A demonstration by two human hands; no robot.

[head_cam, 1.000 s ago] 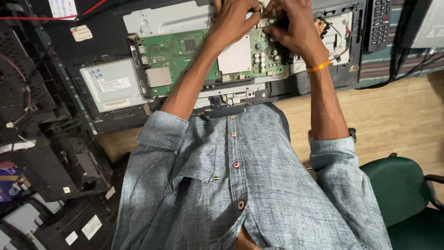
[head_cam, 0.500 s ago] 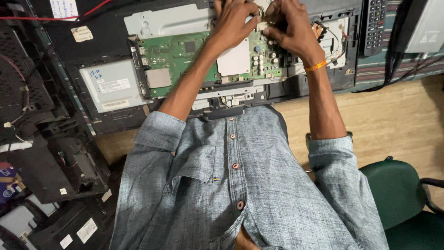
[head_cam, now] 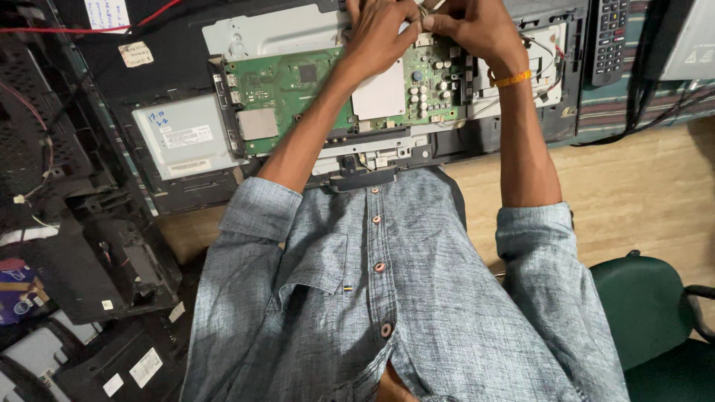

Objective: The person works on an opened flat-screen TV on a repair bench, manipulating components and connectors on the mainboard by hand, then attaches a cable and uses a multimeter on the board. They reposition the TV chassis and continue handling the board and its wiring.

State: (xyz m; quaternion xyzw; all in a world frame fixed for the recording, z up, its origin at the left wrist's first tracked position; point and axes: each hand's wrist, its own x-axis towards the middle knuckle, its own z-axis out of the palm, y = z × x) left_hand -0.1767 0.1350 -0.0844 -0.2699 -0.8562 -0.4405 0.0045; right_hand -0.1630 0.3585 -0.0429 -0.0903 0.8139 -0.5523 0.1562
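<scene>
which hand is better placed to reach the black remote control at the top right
Right, probably. The right hand works at the green circuit board's far edge, nearer the black remote control; the left hand would have to cross over it.

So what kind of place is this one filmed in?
Most likely an electronics repair workshop. An opened flat-screen set lies on the bench with its green circuit board exposed, black back covers from other sets are piled alongside, and a remote control lies nearby.
</scene>
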